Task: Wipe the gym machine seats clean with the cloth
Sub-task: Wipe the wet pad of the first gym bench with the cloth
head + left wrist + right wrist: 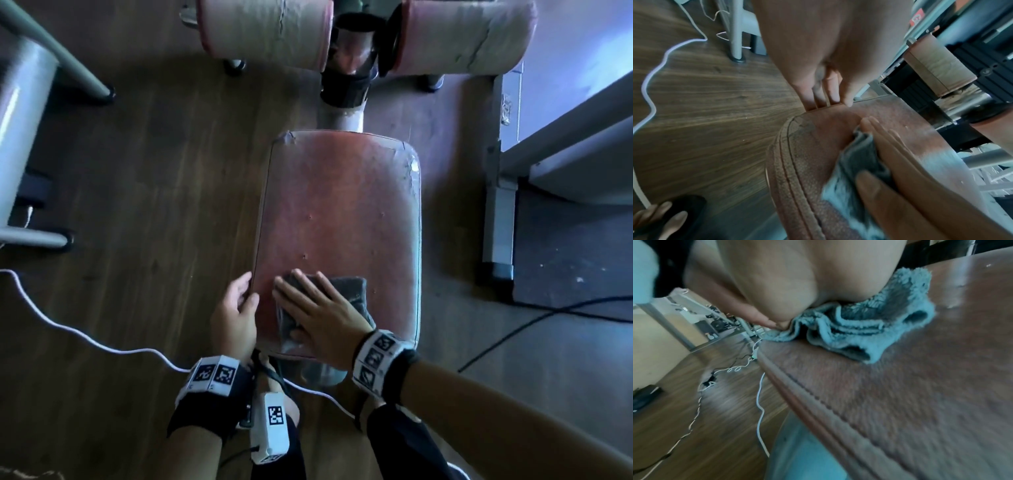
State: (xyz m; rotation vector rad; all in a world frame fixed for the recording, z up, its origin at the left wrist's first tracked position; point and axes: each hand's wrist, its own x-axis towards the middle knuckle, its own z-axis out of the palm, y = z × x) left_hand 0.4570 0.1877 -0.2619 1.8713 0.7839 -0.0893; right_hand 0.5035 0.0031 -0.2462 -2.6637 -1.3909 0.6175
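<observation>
The right hand (318, 318) lies flat on a folded grey cloth (349, 291), fingers straight and spread, pressing it onto the near end of the reddish padded seat (342, 205); its grip is open, with nothing curled round the fabric. In the head view the cloth sits toward 6 o'clock on the pad, a little left of its middle, with a fold showing past the fingers toward 3 o'clock. The left hand (236, 308) rests at the pad's edge at about 8 o'clock, fingertips (835, 97) touching the seam and the thumb laid on top, fingers fairly straight; it seems to steady the seat and holds nothing.

Judging by where the cloth lies, the wiping looks to be at work on the near end of the pad. The stretch toward 12 o'clock shows no clear sign either way: the surface is worn and mottled, and the dim light makes it impossible to tell wiped from unwiped. The two roller pads (263, 31) at 12 o'clock, if they count, and any other seats are probably still to do.

The right wrist view is blurred and shows only the heel of the palm on the bunched cloth (869, 331). The seat's underside and support are mostly hidden. The frame parts at 9 and 3 o'clock are cut off, so what machines they belong to cannot be told.
</observation>
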